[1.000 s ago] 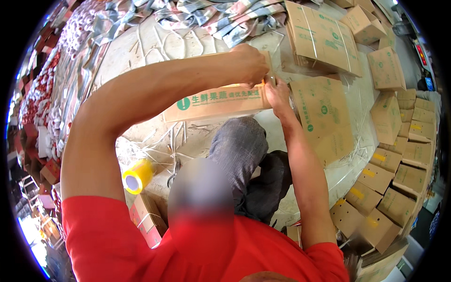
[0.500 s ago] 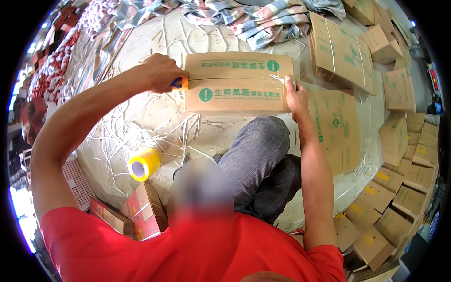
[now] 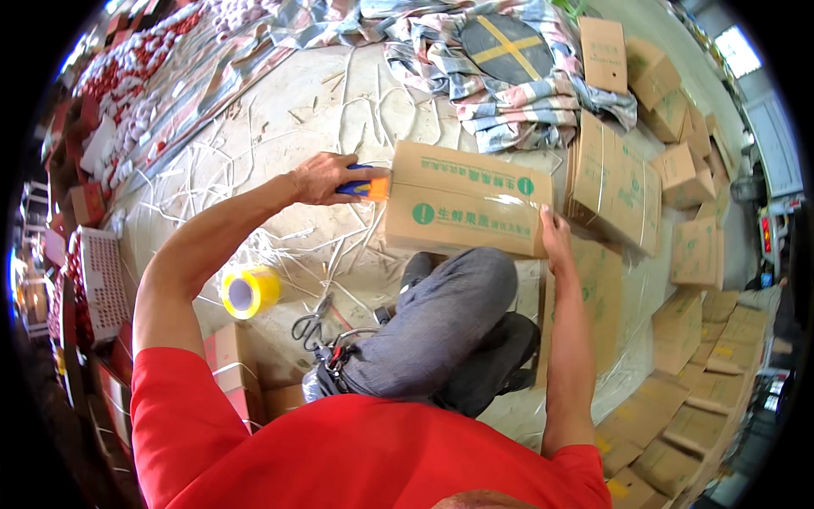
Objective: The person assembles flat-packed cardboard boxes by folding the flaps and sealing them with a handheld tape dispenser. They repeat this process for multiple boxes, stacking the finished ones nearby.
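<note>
A: Where's the printed cardboard carton [image 3: 471, 199]?

B: Beyond the yellow tape roll [image 3: 250, 293] and to its right, over the floor [image 3: 292, 136]. I can't tell whether it bears fully on the floor.

A: And each grip?

B: The left hand [image 3: 329, 179], beyond the roll, is closed around a blue-and-orange tape dispenser [image 3: 365, 185] right at the carton's left end. The right hand [image 3: 555, 237], well off to the roll's right, grasps the carton's right end; some of its fingers are hidden.

A: How would it handle?

B: Fairly stiff along the folded edges, I'd judge, with softer panels that could dent near the middle seam. The weight depends on the contents, which are out of sight. Bare board shouldn't be slippery, though the glossy strip near the right end might be. I'd hold it by both short ends.

A: Which way does it point?

B: Its long axis and seam run left to right, the end farther from the roll angled slightly toward the person. The near panel's print reads upright to them.
</note>
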`<move>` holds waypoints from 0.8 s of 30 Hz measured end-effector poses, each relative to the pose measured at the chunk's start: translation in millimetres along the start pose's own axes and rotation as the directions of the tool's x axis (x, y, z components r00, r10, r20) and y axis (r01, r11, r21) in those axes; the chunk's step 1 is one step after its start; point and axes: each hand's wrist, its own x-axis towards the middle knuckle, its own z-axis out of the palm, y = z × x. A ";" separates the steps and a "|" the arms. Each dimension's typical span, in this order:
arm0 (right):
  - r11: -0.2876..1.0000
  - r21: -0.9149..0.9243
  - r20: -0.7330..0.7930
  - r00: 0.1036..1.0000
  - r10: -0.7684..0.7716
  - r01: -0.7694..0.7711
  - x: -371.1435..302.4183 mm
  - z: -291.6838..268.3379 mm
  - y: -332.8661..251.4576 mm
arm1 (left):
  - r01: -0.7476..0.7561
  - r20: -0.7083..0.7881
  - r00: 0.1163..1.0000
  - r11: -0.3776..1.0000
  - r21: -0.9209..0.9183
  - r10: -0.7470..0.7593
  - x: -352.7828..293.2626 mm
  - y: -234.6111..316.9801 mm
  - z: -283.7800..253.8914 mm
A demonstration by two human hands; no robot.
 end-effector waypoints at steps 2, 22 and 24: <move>0.998 -0.059 -0.017 1.000 0.016 -0.017 2.0 -15.5 1.2 | 0.011 -0.039 0.999 0.998 -0.061 -0.013 7.6 12.5 12.2; 0.965 -0.204 -0.133 0.981 0.142 -0.167 30.7 -24.4 -8.1 | 0.026 -0.210 0.974 0.965 -0.260 -0.083 28.5 -49.9 216.6; 0.971 -0.155 -0.136 0.978 0.161 -0.181 28.1 -20.1 -13.0 | 0.036 -0.123 0.990 0.961 -0.273 -0.072 30.8 -53.6 210.9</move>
